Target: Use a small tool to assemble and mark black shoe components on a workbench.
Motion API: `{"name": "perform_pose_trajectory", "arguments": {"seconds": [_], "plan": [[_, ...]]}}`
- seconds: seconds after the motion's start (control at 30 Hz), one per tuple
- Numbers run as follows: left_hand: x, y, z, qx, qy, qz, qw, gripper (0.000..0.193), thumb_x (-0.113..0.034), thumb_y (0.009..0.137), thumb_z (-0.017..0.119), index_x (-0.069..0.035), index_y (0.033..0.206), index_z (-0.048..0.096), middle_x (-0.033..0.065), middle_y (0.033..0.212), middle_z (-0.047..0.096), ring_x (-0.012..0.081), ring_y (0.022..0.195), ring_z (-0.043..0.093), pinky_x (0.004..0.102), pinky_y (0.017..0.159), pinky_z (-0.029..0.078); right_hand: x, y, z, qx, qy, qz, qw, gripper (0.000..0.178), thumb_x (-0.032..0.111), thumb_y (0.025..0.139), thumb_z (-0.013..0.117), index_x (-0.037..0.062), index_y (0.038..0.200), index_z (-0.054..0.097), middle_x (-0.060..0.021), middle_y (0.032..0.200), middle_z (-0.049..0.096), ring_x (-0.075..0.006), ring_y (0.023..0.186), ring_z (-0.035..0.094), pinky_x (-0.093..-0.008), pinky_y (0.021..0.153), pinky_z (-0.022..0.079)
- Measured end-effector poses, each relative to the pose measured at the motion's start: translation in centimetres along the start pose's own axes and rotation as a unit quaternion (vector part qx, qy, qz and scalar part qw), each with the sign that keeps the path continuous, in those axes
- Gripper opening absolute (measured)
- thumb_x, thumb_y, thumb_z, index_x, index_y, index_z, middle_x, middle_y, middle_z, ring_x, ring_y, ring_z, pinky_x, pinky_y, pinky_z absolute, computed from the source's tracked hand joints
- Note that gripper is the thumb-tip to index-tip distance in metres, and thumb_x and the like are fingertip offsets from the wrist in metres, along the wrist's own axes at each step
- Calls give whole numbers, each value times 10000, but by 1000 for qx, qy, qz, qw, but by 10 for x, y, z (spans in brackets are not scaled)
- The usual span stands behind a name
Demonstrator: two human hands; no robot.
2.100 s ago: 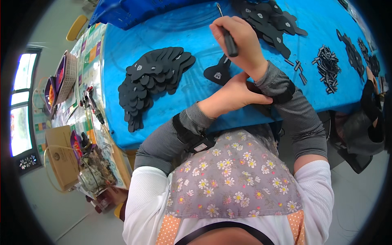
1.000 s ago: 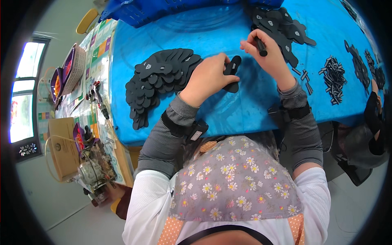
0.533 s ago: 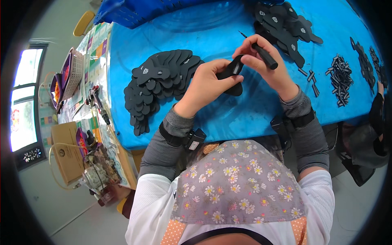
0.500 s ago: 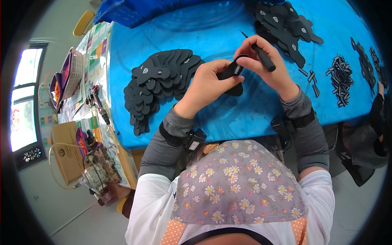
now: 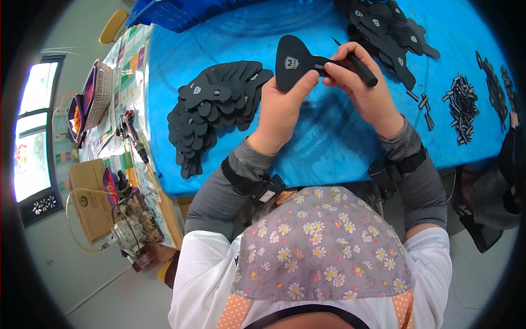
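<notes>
My left hand (image 5: 278, 118) grips a flat black paddle-shaped piece (image 5: 286, 66) by its broad end, thumb on top. A pale shield-shaped mark shows on that end, and a small striped strip (image 5: 319, 66) sits on its narrow neck. My right hand (image 5: 368, 98) pinches the piece's narrow end between thumb and fingers. Also in the right hand is a slim pointed tool (image 5: 364, 74) with a black handle; its thin tip points away to the upper left. Fingers partly hide the narrow end.
Overlapping black pieces (image 5: 216, 96) lie left on the blue-covered table (image 5: 329, 153); another pile (image 5: 381, 33) lies back right. Small striped strips (image 5: 463, 107) form a heap at right, with several loose strips (image 5: 426, 109) nearby. A blue crate (image 5: 183, 11) stands behind. Another person's hand (image 5: 514, 119) shows far right.
The black piece has turned from steeply tilted to nearly flat, its marked broad end now facing up at the left. My left hand has shifted its grip to that broad end.
</notes>
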State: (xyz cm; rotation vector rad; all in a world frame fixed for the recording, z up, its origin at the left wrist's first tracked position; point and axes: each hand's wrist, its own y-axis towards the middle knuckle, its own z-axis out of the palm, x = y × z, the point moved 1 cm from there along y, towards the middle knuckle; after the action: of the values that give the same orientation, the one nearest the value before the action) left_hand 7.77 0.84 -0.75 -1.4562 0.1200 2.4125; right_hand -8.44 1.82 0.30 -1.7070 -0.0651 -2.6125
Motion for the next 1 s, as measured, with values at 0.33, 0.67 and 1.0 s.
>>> {"name": "perform_pose_trajectory", "arguments": {"seconds": [0.33, 0.67, 1.0], "plan": [[-3, 7, 1, -2, 2, 96, 995, 186, -113, 920, 516, 9, 1049, 570, 108, 1001, 618, 177, 947, 606, 312, 857, 499, -8, -1, 0, 40, -235, -99, 966, 173, 142, 852, 636, 36, 893, 505, -16, 730, 544, -69, 662, 548, -189, 585, 425], [-5, 4, 1, -13, 82, 77, 994, 222, -142, 926, 515, 33, 1050, 572, 108, 1008, 618, 185, 952, 607, 313, 830, 511, 5, -11, -6, -21, -212, -292, 932, 125, 43, 844, 524, 15, 953, 469, -30, 762, 523, -85, 689, 477, -218, 625, 405], [-9, 2, -2, -5, 60, 96, 994, 226, -164, 929, 515, 24, 1029, 587, 99, 962, 632, 187, 892, 623, 306, 790, 515, 16, -18, 10, 86, -347, -425, 831, 252, -123, 606, 611, 33, 786, 528, -74, 664, 557, -200, 551, 537, -279, 491, 420]]}}
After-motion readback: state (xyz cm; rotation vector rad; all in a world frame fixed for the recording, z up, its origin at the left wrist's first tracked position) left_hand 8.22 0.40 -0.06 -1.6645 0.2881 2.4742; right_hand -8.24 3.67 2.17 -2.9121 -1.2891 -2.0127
